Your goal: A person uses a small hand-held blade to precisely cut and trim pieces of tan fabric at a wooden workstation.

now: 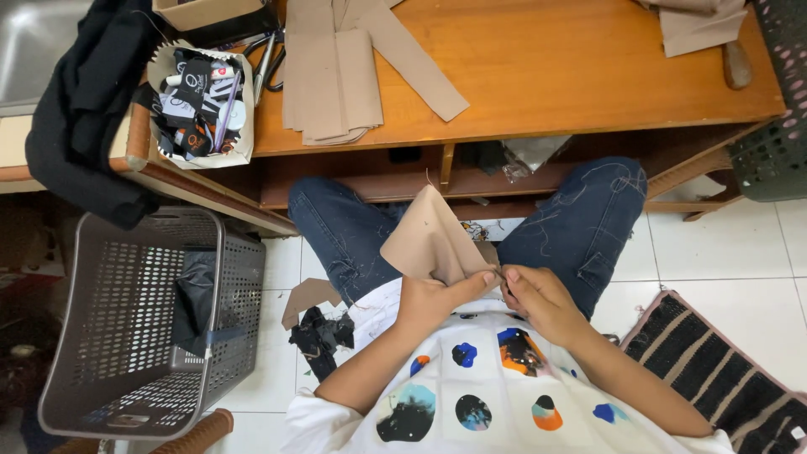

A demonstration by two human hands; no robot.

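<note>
Far off, smooth orange-brown wooden table (pixel 538 67); left, grey perforated plastic basket (pixel 126 336). Near centre, over the lap, matte tan folded fabric piece (pixel 430 240), pinched shut in left hand (pixel 433 301) grip; right hand (pixel 538 301) fingertips closed at its corner.

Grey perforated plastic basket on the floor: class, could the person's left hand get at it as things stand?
Probably yes. The grey perforated plastic basket stands open-topped on the person's left, with only bare floor tiles between. But the left hand now pinches the tan fabric piece, so it would have to let go first.
</note>
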